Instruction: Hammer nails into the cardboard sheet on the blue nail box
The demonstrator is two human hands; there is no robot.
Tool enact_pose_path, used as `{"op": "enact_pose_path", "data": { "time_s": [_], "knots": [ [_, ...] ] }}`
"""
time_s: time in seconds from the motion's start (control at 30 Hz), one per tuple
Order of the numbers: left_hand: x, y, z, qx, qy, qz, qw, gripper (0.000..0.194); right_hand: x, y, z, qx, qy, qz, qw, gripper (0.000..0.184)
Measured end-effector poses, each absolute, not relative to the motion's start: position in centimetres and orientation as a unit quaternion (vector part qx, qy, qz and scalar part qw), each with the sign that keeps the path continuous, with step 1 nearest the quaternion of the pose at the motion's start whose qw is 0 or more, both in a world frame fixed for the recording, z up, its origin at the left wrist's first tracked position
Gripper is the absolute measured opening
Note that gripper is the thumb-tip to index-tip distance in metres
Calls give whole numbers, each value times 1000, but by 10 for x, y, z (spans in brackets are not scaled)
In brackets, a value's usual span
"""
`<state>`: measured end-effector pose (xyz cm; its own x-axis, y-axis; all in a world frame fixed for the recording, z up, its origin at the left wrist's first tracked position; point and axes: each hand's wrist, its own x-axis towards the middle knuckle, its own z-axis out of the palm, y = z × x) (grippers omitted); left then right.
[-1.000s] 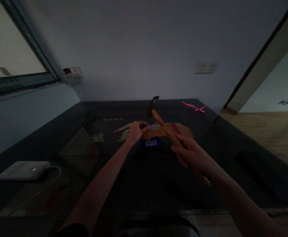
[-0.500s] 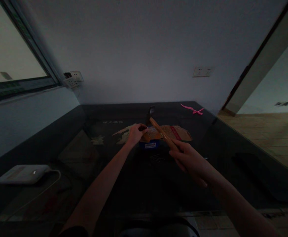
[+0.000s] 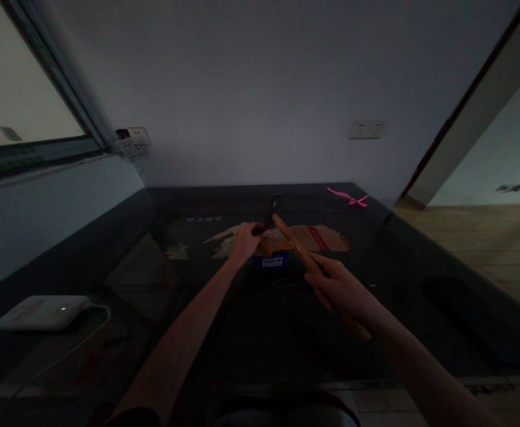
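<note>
My right hand [image 3: 344, 293] is wrapped round the wooden handle of a hammer [image 3: 292, 242]. The dark hammer head [image 3: 272, 211] hangs low, just above a piece of brown cardboard [image 3: 317, 238] that lies over a small blue box [image 3: 272, 261] on the dark table [image 3: 251, 320]. My left hand [image 3: 246, 240] rests at the left end of the cardboard, fingers pinched together beside the hammer head. What the fingers pinch is too small and dark to make out.
A white device [image 3: 41, 312] with a cable lies at the table's left front. A pink ribbon [image 3: 349, 197] lies at the far right. Wall sockets [image 3: 369, 128] sit on the back wall, a window [image 3: 15, 101] is at left and a doorway at right.
The hammer head came down from its raised position to just above the cardboard by my left fingers. My left hand stayed in place.
</note>
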<state>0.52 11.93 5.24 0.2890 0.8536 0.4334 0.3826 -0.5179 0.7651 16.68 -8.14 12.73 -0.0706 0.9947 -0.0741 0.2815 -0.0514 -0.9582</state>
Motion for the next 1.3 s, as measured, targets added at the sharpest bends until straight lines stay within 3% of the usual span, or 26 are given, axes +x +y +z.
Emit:
{"op": "enact_pose_path", "data": {
  "time_s": [0.33,0.6,1.3],
  "knots": [
    [6,120,55,767,416,419,252,16,163,-86,126,-559,-566,462,393,41],
    [7,116,59,760,412,420,277,10,164,-83,125,-560,-579,439,397,28],
    [7,118,56,754,395,432,298,9,160,-88,127,-567,-564,427,422,37]
  ]
}}
